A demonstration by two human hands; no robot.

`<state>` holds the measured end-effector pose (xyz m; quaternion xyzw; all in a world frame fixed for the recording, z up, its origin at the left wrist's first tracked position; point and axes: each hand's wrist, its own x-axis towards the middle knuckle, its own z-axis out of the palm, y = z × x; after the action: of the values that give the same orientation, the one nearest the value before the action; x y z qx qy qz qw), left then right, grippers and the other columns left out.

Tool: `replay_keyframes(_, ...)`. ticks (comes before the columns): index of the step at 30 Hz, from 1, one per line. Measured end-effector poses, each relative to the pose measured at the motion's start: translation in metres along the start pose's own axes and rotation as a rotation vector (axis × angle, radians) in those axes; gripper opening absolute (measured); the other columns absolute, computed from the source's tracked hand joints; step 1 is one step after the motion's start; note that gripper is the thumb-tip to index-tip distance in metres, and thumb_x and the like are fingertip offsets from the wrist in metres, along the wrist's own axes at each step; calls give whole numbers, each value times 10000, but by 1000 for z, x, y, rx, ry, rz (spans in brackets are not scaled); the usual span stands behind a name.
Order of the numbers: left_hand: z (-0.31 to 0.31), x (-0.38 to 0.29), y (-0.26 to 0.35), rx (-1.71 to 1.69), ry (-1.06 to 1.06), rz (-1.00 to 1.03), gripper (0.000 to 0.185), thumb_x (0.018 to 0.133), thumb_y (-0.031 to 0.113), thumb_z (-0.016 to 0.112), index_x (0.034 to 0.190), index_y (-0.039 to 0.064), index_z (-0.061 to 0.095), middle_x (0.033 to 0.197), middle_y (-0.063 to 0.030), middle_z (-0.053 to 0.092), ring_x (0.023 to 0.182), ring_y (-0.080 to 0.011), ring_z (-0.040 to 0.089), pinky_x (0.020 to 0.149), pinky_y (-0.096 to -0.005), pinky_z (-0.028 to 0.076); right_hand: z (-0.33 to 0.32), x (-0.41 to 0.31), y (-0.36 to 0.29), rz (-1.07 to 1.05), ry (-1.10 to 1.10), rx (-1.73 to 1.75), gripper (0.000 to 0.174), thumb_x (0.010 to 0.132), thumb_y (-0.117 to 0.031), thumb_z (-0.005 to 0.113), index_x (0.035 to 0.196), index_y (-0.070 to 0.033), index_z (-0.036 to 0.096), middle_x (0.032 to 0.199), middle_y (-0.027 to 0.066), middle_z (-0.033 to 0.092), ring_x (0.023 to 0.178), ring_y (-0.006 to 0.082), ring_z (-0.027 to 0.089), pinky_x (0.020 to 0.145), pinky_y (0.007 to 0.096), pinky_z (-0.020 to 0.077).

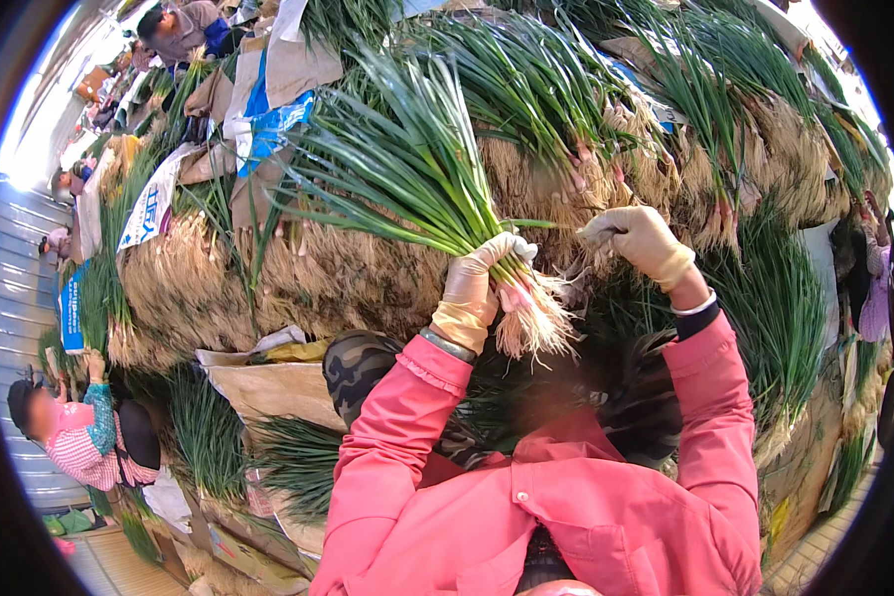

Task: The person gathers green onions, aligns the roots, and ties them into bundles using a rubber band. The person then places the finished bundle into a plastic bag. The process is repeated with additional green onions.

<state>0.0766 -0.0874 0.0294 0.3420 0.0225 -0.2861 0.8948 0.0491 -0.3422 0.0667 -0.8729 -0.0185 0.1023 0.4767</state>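
Observation:
My left hand [475, 287], in a pale thin glove, grips a bunch of green onions [447, 186] low on its stems. The long green leaves fan up and to the left, and the pinkish-white bulbs and pale stringy roots [533, 320] hang out below the fist. To the right of the bunch is my gloved right hand [637, 240], thumb and fingers pinched together. A thin leaf [533, 223] runs sideways from the bunch to those fingertips and yellows toward its end.
A long heap of green onions [365, 276] with dry roots lies before me. More green onions [775, 313] lie to my right and by my left knee. Printed sacks [153, 197] cover parts of the heap. A person [93, 439] works at the far left; others are farther back.

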Motion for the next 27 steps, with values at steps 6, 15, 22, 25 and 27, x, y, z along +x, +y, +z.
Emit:
replay_keyframes(6,9,-14,-2,222,-83,-154,228,882,210,622,847,-16,637,753,-144,667,453,-198,600,407,-272,486,55,12,-39,-277,97,218,255,891,-113,632,1125,-12,644,1039,108,692,860,182,656,744,304,525)
replay_keyframes(15,-9,-16,6,253,59,-120,395,838,93,629,1187,-53,512,723,-136,663,470,-178,603,408,-252,489,62,37,31,-279,344,-953,88,826,-188,620,822,-115,669,705,59,662,633,247,658,568,364,534)
replay_keyframes(22,-15,-15,11,35,24,-66,341,803,119,674,1081,-27,541,763,-100,655,691,-206,659,652,-310,549,46,9,17,-378,-92,-465,304,827,-230,675,1099,-95,693,1123,121,670,956,276,666,868,319,524)
replay_keyframes(25,-16,-11,4,39,36,-45,294,808,120,663,1044,-6,542,776,-93,648,699,-197,657,587,-303,546,43,45,18,-497,612,-526,332,882,-155,586,1204,-70,593,1019,150,677,862,324,660,761,374,533)
replay_keyframes(27,-18,-8,-1,-15,-1,-65,298,805,119,670,1045,-3,543,780,-98,648,711,-208,657,616,-300,550,41,63,30,-64,474,-722,307,905,-161,561,1193,-53,568,961,164,677,835,330,658,716,414,519)
